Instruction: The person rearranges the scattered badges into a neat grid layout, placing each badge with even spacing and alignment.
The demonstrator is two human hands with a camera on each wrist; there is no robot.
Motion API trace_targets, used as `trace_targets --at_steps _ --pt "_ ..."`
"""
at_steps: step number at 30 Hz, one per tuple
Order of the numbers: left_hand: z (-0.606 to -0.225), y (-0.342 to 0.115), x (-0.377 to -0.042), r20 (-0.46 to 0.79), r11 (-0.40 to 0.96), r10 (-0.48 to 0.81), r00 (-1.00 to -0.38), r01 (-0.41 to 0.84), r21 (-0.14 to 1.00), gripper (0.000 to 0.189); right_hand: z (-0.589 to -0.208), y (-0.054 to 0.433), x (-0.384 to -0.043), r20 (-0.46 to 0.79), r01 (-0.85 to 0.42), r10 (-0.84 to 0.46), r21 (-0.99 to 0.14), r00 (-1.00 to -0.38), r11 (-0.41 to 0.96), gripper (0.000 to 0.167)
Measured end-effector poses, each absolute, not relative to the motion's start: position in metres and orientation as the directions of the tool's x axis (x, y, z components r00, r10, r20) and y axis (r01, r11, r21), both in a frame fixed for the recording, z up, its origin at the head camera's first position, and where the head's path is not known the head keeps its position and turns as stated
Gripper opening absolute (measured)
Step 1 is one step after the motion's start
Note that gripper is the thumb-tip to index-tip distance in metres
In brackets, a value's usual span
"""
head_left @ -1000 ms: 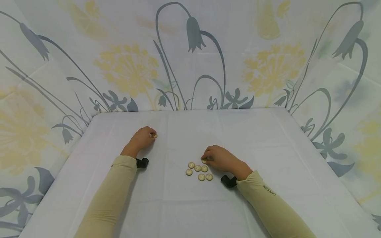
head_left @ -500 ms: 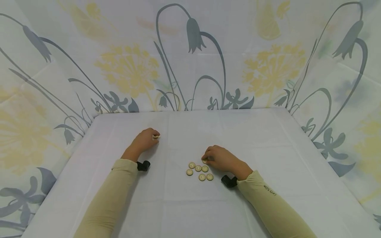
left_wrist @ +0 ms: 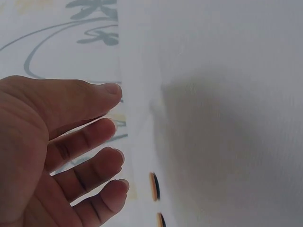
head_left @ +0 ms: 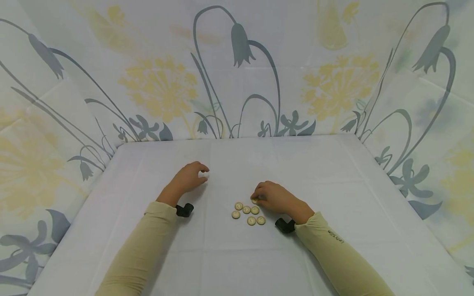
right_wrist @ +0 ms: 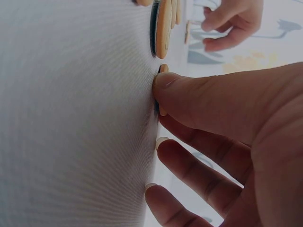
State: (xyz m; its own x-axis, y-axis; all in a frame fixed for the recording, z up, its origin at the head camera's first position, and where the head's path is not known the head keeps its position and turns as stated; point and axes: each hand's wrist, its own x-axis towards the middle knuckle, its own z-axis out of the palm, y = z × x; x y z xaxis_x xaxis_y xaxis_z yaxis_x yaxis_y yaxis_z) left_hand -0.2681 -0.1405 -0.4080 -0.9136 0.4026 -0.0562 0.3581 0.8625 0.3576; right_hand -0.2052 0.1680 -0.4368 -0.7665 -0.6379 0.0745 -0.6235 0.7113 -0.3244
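Observation:
On the white table lies a loose group of several pale round buttons, left of and nearer than my right hand. That hand pinches another button between thumb and fingers, down at the table surface; in the right wrist view this button shows edge-on beside the thumb. Farther back and to the left, my left hand hovers with thumb and fingers spread apart, nothing between them. The left wrist view shows the same left hand with no button in it; two buttons appear edge-on beyond its fingers.
The white-covered table ends at a patterned cloth wall behind and at both sides. Each wrist wears a small black camera, the left camera and the right camera.
My left hand has moved to the right and slightly nearer, and its fingers have parted; the button seen between them earlier no longer shows. The right hand and the button group stay put.

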Motion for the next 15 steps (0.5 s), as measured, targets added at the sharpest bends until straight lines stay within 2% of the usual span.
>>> trace_targets --at_steps 15 --pt "-0.410 -0.115 -0.251 -0.045 0.822 0.423 -0.905 0.363 0.440 0.034 -0.439 0.168 -0.206 0.089 -0.630 -0.640 -0.323 -0.763 0.707 0.017"
